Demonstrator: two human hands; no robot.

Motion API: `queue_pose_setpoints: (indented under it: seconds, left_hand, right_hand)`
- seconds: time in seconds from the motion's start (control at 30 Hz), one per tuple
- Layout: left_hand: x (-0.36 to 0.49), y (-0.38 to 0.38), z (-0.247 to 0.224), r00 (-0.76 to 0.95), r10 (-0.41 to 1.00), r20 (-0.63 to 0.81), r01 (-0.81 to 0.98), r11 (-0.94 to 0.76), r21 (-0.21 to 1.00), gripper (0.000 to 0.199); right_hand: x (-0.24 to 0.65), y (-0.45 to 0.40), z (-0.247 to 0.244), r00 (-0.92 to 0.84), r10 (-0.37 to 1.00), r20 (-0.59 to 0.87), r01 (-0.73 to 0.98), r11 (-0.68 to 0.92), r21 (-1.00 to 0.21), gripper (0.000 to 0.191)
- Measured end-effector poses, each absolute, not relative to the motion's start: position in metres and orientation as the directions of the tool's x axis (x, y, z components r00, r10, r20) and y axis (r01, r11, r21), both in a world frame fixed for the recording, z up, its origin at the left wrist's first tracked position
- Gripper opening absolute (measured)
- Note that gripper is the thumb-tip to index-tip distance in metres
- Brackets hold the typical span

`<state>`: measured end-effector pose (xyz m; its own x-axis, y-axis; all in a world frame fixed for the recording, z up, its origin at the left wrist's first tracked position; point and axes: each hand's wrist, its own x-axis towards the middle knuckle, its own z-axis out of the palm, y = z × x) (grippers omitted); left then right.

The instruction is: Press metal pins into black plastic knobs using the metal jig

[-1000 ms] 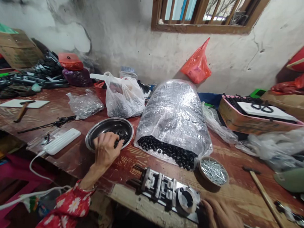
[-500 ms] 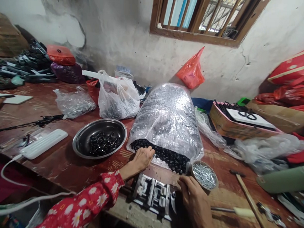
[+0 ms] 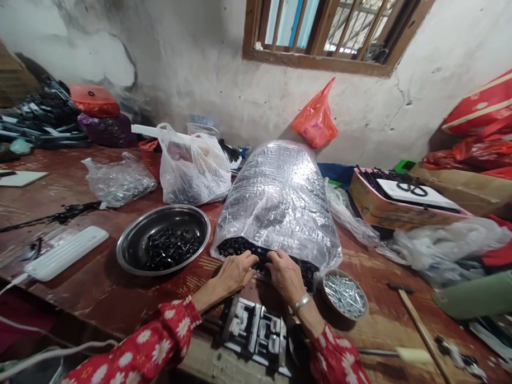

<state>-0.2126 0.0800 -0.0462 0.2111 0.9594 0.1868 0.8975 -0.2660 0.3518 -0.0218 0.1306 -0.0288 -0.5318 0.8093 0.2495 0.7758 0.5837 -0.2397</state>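
A large clear plastic sack [image 3: 281, 198] lies on the bench, its mouth toward me and full of small black parts [image 3: 306, 269]. At the left of that mouth is my left hand [image 3: 237, 271], its fingers pinched together; whatever is between the tips is too small to name. My right hand [image 3: 285, 276], with a silver bracelet at the wrist, is close beside it, fingers curled down among the black parts. What it holds, if anything, is hidden. Just below both hands sits a black-and-silver metal jig [image 3: 257, 332] at the bench edge.
A steel bowl [image 3: 130, 249] of black pieces with metal pins stands left. To the right are a round tub of nails [image 3: 345, 296], a hammer [image 3: 427, 338] and a green cylinder [image 3: 479, 292]. A white power strip [image 3: 69, 252] lies far left.
My right hand has moved from above the jig's right side up and left to the sack mouth. My left hand has shifted slightly left and down in view, still at the sack mouth.
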Motion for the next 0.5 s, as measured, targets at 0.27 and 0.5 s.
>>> queue_pose_setpoints:
  seconds: [0.27,0.5]
  left_hand:
    - [-0.211,0.082,-0.047,0.184,0.955,0.234,0.824,-0.28,0.492,0.01]
    - [-0.223,0.055,-0.037,0.121,0.956,0.267,0.683,-0.275,0.676,0.021]
  right_hand:
    - [-0.012,0.116,-0.034,-0.543,0.807,0.232,0.752,0.59,-0.295,0.009]
    - [-0.009,0.105,-0.031,-0.533,0.812,0.239,0.71,0.583,-0.395,0.013]
